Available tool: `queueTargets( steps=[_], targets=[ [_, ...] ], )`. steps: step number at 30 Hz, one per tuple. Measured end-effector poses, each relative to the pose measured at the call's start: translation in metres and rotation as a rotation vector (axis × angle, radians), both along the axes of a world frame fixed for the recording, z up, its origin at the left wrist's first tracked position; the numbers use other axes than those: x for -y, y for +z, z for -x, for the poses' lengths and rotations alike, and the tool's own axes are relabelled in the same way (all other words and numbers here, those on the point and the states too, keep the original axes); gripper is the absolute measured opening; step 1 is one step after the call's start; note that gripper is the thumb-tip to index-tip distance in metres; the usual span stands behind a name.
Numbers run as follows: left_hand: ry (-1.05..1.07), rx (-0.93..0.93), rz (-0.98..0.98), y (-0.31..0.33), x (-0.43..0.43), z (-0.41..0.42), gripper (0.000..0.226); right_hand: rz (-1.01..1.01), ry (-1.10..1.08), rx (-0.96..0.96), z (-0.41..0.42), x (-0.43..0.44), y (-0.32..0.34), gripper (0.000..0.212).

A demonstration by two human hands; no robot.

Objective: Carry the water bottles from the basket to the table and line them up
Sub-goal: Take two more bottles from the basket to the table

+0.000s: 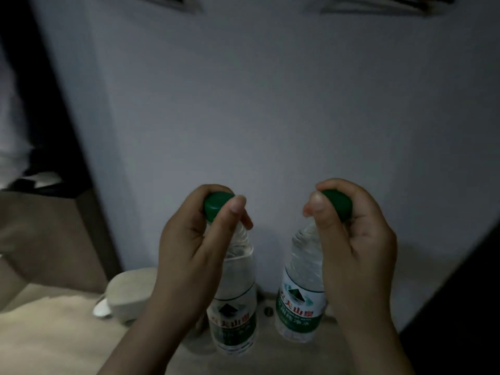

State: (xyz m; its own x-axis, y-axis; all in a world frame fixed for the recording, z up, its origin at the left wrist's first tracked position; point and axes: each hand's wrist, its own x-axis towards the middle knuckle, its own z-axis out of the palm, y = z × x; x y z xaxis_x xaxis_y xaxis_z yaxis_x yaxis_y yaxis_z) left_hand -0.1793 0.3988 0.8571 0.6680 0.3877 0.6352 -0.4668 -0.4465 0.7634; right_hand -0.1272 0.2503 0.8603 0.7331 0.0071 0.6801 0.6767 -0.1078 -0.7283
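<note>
Two clear water bottles with green caps and green-and-white labels are upright in front of me. My left hand (189,253) grips the left water bottle (235,315) by its neck and cap. My right hand (354,253) grips the right water bottle (300,301) the same way. The bottles are side by side, a short gap between them, their bases at the beige table top (54,342). I cannot tell whether the bases touch the table. No basket is in view.
A pale rounded object (130,293) with a white piece beside it lies on the table left of the bottles. A small dark round thing (268,311) sits between the bottles. A grey wall (270,104) rises close behind. Dark furniture stands at far left.
</note>
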Motion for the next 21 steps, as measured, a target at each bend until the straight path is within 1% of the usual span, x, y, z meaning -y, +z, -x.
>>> queueTargets(
  steps=[8, 10, 15, 18, 21],
  targets=[
    [0.273, -0.012, -0.055, 0.003, -0.146, 0.072, 0.035, -0.044, 0.268, 0.007, 0.037, -0.159, -0.002, 0.019],
    [0.335, -0.023, -0.043, 0.002, -0.177, 0.091, 0.033, -0.043, 0.33, 0.012, 0.05, -0.197, -0.005, 0.022],
    [0.46, -0.057, -0.034, 0.0, -0.245, 0.13, 0.037, -0.049, 0.469, 0.008, 0.073, -0.279, -0.007, 0.022],
    [0.563, -0.053, 0.0, -0.003, -0.284, 0.148, 0.038, -0.036, 0.579, -0.007, 0.081, -0.327, -0.008, 0.023],
    [0.618, -0.059, 0.022, -0.007, -0.314, 0.158, 0.037, -0.029, 0.654, -0.007, 0.083, -0.366, -0.01, 0.023]
  ],
)
